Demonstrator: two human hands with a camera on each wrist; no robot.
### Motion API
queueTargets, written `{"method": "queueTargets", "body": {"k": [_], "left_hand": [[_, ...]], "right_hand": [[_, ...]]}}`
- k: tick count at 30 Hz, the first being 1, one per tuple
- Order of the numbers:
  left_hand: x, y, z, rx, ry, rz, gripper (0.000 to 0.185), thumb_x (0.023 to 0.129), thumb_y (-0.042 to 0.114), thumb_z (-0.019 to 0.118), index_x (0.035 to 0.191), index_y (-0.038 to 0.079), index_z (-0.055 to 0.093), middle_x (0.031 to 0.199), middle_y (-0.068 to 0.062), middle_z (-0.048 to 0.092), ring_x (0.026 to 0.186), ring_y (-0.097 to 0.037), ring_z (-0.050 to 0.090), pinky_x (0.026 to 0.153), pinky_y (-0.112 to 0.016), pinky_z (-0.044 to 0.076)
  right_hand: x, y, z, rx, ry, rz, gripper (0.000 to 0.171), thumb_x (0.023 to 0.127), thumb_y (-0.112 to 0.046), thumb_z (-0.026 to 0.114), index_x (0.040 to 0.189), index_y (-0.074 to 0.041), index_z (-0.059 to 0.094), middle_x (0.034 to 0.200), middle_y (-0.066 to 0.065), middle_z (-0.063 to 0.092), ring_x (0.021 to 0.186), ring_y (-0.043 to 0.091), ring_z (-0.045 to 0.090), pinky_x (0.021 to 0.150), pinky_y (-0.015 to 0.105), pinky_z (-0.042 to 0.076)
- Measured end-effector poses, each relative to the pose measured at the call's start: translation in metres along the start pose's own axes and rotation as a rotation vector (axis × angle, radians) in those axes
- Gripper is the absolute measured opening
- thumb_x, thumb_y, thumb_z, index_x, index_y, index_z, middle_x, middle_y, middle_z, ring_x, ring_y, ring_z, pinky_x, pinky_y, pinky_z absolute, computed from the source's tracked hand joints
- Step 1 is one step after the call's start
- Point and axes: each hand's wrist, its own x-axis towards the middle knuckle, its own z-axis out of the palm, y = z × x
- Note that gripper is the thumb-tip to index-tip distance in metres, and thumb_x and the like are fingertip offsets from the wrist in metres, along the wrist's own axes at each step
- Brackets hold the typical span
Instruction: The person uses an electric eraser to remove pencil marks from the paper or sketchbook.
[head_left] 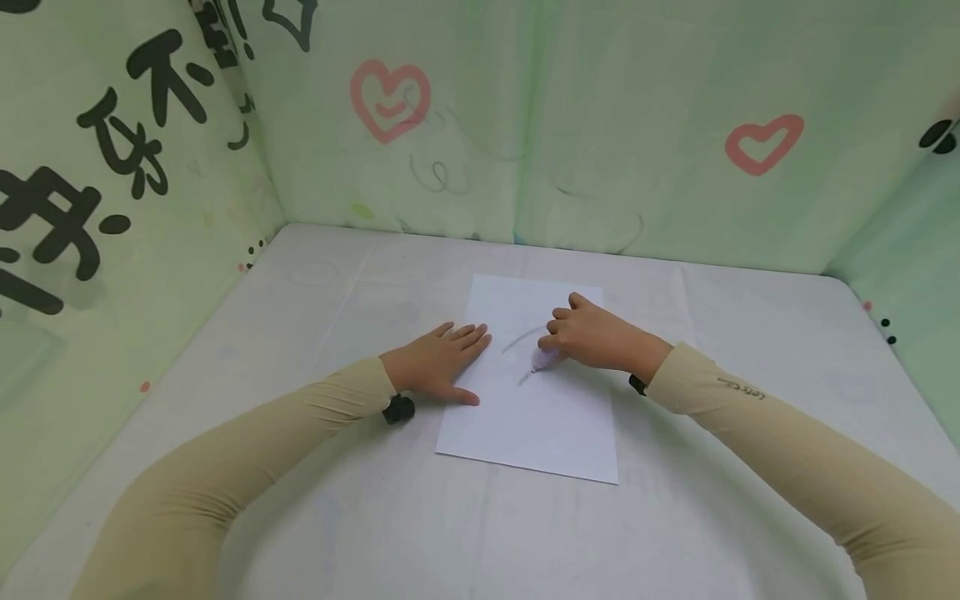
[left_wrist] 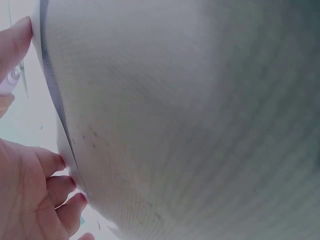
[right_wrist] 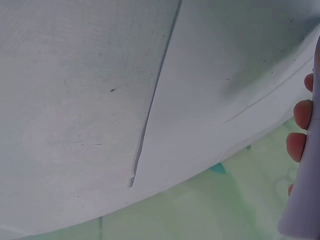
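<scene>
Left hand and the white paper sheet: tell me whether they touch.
Touching. The head view shows the left hand lying flat, its fingers on the white paper sheet.

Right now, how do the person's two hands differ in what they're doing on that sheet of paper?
The left hand lies flat with straight fingers pressing on the paper's left edge, while the right hand is curled.
The left hand holds nothing; the right hand grips a pale pen whose tip meets the sheet near faint grey lines.
The left hand sits at the margin, the right hand over the middle.
Both wear beige sleeves and rest on the same sheet.
</scene>
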Motion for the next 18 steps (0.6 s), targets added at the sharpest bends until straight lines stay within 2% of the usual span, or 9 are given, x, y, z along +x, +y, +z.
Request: {"method": "queueTargets", "body": {"k": [18], "left_hand": [[-0.0029, 0.0025, -0.0044, -0.021, 0.004, 0.005, 0.096, 0.086, 0.066, 0.048, 0.152, 0.006, 0.010, 0.159, -0.011, 0.009, 0.147, -0.026, 0.012, 0.119, -0.046, 0.009]], "right_hand": [[0.0004, 0.0004, -0.0003, 0.001, -0.026, -0.010, 0.021, 0.069, -0.028, 0.079, 0.084, -0.021, 0.066, 0.068, -0.002, 0.060, 0.067, 0.016, 0.049, 0.066, 0.031, 0.030]]}}
